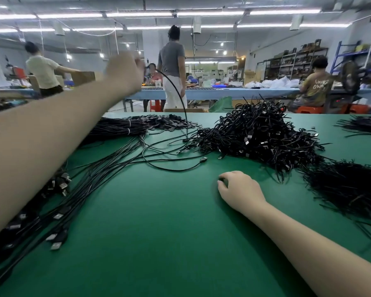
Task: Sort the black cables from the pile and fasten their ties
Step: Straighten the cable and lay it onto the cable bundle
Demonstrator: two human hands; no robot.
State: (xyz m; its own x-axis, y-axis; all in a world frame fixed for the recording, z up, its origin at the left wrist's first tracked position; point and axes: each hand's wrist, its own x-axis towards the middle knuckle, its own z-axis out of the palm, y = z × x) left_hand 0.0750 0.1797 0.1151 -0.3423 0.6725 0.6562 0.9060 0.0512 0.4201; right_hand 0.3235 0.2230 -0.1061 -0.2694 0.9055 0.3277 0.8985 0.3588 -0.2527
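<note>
My left hand (125, 70) is raised high above the far side of the table and pinches one black cable (176, 95), which hangs in a curve down to the green mat. My right hand (239, 189) rests on the green table (159, 232), fingers loosely curled, holding nothing. A large tangled pile of black cables (259, 136) lies beyond the right hand. A fan of straightened cables (99, 174) with USB plugs runs along the left under my left forearm. A heap of thin black ties (349, 187) lies at the right.
Bundled cables (116, 128) and small flat black pieces (167, 123) sit at the far left of the table. More black strands (364, 125) lie at the far right edge. Behind the table, several people work at long blue benches (223, 92).
</note>
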